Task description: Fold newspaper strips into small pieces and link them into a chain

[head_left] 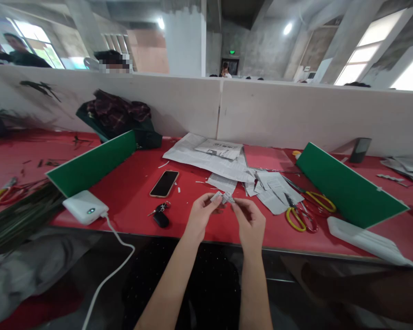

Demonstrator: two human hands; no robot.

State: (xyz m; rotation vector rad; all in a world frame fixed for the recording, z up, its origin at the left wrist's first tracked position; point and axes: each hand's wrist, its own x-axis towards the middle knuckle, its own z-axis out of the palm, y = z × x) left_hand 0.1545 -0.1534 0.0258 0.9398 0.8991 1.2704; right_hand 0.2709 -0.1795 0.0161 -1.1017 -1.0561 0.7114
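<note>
Above the front part of the red table (179,220), my left hand (204,211) and my right hand (248,217) face each other, close together. Between their fingertips is a small folded piece of newspaper (226,197), pinched from both sides. Its exact folds are too small to make out. Behind my hands lie newspaper sheets (206,158), with cut newspaper pieces (275,195) to the right. Two pairs of scissors with yellow handles, the nearer scissors (296,220) and the farther scissors (318,200), rest right of my right hand.
A phone (164,184) and keys (161,215) lie left of my hands. Green dividers (92,162) (347,185) stand on both sides. A white power bank (85,207) trails a cable over the table edge. A dark bag (119,117) sits against the white partition (278,110).
</note>
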